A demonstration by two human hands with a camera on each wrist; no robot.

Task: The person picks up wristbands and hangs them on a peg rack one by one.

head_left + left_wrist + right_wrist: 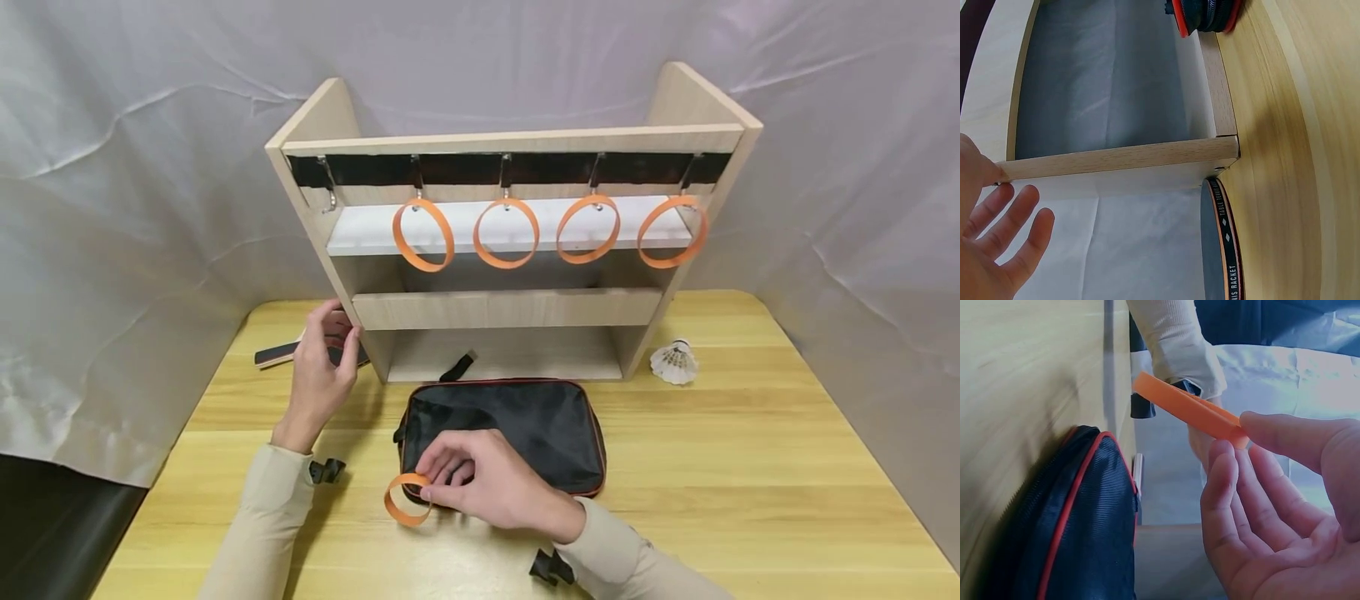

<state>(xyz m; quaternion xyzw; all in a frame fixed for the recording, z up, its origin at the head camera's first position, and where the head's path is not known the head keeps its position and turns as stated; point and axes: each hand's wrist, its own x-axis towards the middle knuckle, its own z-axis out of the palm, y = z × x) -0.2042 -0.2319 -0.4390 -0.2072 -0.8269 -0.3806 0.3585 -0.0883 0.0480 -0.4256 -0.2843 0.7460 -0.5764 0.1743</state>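
My right hand [495,479] pinches an orange ring [406,504] between thumb and fingertips, in front of a black zip bag [517,425] with red piping. The right wrist view shows the ring [1188,412] nearly edge-on. My left hand [321,375] touches the left side of a wooden shelf unit [502,310], its thumb on the front edge. In the left wrist view its other fingers [1019,219] are spread, loosely bent, beside the outer panel. Similar orange rings [423,235] hang from hooks along the top; the far-left hook [328,187] carries no ring.
A table tennis racket [276,356] lies left of the shelf, partly behind my left hand. A shuttlecock [674,362] stands on the wooden table [750,467] at right. A black strap end [457,367] sticks up behind the bag. Pale sheeting [150,208] surrounds the table.
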